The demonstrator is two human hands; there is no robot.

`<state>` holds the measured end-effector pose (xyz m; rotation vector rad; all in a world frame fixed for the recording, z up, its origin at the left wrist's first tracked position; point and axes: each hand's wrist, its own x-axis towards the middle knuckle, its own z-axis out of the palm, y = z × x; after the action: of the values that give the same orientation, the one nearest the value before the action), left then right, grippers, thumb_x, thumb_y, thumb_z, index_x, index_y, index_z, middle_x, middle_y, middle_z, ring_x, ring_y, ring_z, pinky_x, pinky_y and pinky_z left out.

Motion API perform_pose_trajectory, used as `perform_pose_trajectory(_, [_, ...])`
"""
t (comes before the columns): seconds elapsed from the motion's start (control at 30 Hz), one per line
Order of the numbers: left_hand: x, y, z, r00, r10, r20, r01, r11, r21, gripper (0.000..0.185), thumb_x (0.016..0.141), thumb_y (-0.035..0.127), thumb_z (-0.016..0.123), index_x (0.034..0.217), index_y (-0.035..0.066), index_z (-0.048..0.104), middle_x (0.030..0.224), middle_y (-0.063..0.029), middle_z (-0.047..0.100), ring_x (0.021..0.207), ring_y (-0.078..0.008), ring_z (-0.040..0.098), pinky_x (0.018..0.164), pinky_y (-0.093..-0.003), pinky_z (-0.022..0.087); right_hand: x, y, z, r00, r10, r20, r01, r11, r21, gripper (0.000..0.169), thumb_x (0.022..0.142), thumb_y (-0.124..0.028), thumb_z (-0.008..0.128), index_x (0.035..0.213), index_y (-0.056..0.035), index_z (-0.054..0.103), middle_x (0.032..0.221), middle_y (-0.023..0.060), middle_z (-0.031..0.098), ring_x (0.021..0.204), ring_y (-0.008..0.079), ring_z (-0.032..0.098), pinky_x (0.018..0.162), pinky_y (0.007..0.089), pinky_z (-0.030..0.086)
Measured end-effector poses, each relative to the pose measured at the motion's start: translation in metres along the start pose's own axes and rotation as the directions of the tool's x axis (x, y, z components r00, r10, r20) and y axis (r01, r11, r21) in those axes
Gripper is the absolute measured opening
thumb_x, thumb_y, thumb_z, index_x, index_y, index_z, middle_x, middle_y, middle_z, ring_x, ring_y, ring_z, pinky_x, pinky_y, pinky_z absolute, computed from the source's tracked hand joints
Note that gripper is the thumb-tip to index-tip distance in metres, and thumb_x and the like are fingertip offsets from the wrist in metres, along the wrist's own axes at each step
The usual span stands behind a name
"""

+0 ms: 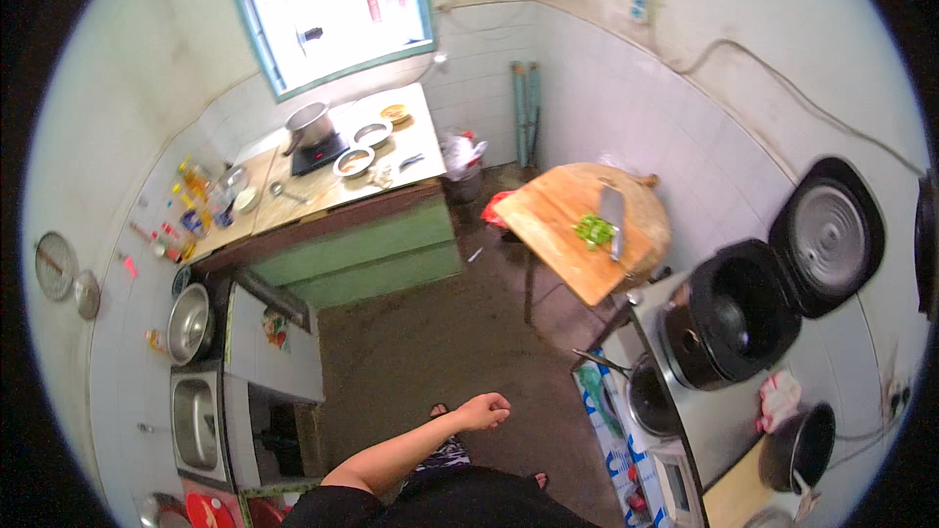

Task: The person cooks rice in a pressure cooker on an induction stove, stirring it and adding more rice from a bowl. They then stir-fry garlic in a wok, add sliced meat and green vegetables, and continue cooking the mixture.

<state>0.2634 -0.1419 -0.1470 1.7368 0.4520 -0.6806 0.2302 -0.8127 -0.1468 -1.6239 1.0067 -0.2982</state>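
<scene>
My left hand (pixel 486 411) hangs over the dark floor in front of my body, its fingers loosely curled with small gaps and nothing visible in them. My right hand is out of view. Ahead and to the right, a wooden cutting board (pixel 546 213) lies on a round wooden block (pixel 649 205). Chopped green vegetable pieces (pixel 593 232) lie on the board beside a cleaver (pixel 611 209), whose handle points towards me. On the counter by the window, a metal pot (pixel 309 125) stands on a black induction cooker (pixel 320 155), beside metal bowls (pixel 354 161).
A rice cooker (pixel 708 330) with its lid raised stands on the right-hand counter, above a dark pan (pixel 651 396). To the left are a steel sink (pixel 196 422) and a metal basin (pixel 189 324). A bin (pixel 463 182) with a plastic bag stands near the far corner.
</scene>
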Motion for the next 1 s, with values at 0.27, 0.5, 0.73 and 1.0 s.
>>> perform_pose_trajectory(0.27, [-0.010, -0.074, -0.166, 0.995, 0.092, -0.041, -0.096, 0.988, -0.122, 0.031, 0.090, 0.026, 0.059, 0.114, 0.006, 0.056, 0.089, -0.0051, 0.064, 0.073, -0.0129, 0.061, 0.064, -0.0290, 0.050, -0.228, -0.059, 0.282, 0.923, -0.265, 0.278, 0.324, 0.927, -0.189, 0.026, 0.084, -0.030, 0.060, 0.098, -0.0099, 0.053, 0.088, 0.0044, 0.049, 0.074, 0.0187, 0.045, 0.065, 0.0330, 0.036])
perform_pose_trajectory(0.5, [-0.031, -0.135, -0.327, 0.969, -0.062, -0.240, -0.038, 0.921, -0.388, 0.025, 0.090, 0.021, 0.059, 0.110, 0.005, 0.055, 0.083, -0.0024, 0.061, 0.067, -0.0093, 0.057, 0.056, -0.0251, 0.047, -0.406, -0.060, 0.433, 0.765, -0.381, 0.519, 0.570, 0.777, -0.269, 0.033, 0.088, -0.033, 0.056, 0.111, -0.0093, 0.052, 0.106, 0.0070, 0.050, 0.092, 0.0214, 0.047, 0.079, 0.0349, 0.038])
perform_pose_trajectory(0.73, [-0.011, -0.162, -0.447, 0.954, -0.022, -0.298, -0.113, 0.896, -0.430, 0.026, 0.091, 0.023, 0.059, 0.111, 0.007, 0.056, 0.088, -0.0027, 0.063, 0.071, -0.0098, 0.058, 0.057, -0.0258, 0.047, -0.519, -0.049, 0.526, 0.416, -0.536, 0.734, 0.857, 0.501, -0.120, 0.042, 0.092, -0.035, 0.052, 0.124, -0.0087, 0.051, 0.124, 0.0095, 0.050, 0.110, 0.0241, 0.049, 0.094, 0.0369, 0.039])
perform_pose_trajectory(1.0, [-0.018, -0.156, -0.601, 0.829, 0.019, -0.560, -0.340, 0.811, -0.476, 0.030, 0.092, 0.022, 0.059, 0.116, 0.006, 0.054, 0.094, -0.0038, 0.064, 0.075, -0.0092, 0.059, 0.062, -0.0234, 0.047, -0.601, -0.128, 0.842, 0.151, -0.170, 0.974, 0.261, 0.957, 0.127, 0.022, 0.077, -0.003, 0.067, 0.091, -0.0032, 0.050, 0.064, 0.0029, 0.052, 0.042, 0.0118, 0.047, 0.038, 0.0276, 0.037])
